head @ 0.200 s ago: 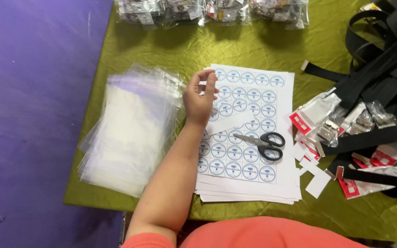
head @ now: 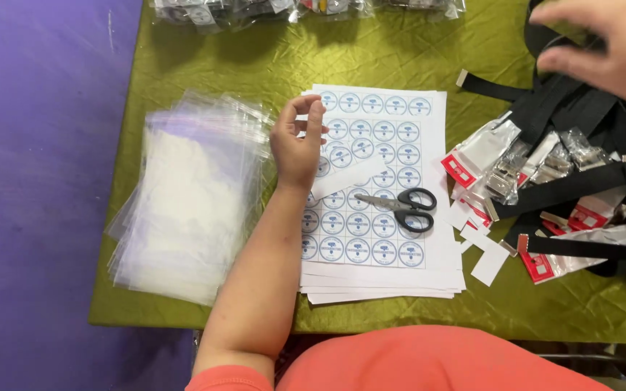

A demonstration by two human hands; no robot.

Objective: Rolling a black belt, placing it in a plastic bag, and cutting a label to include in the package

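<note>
The left hand (head: pixel 297 148) rests on the left edge of a stack of sticker sheets (head: pixel 429 127) lying in the middle of the green table (head: pixel 371 54). Its fingers are bent and the thumb and forefinger close together at the tips; whether a sticker sits between them cannot be told. A loose white paper strip (head: pixel 349 176) lies on the sheets just beside the heel of that hand.

Black-handled scissors (head: pixel 400 206) lie on the sheets to the right of the strip, blades shut and pointing left.

The right hand (head: pixel 606 43) hangs blurred over the table's far right corner, fingers spread loosely and holding nothing, above a tangle of black straps (head: pixel 581 108). Below the straps, near the right edge, small packets (head: pixel 483 156) with red and white labels and metal clips lie in a heap, with white paper scraps (head: pixel 488 264) beside them.

A pile of clear plastic bags (head: pixel 190 195) sits along the table's left edge, just beside the left forearm. More filled bags (head: pixel 255 9) lie along the far edge.
</note>
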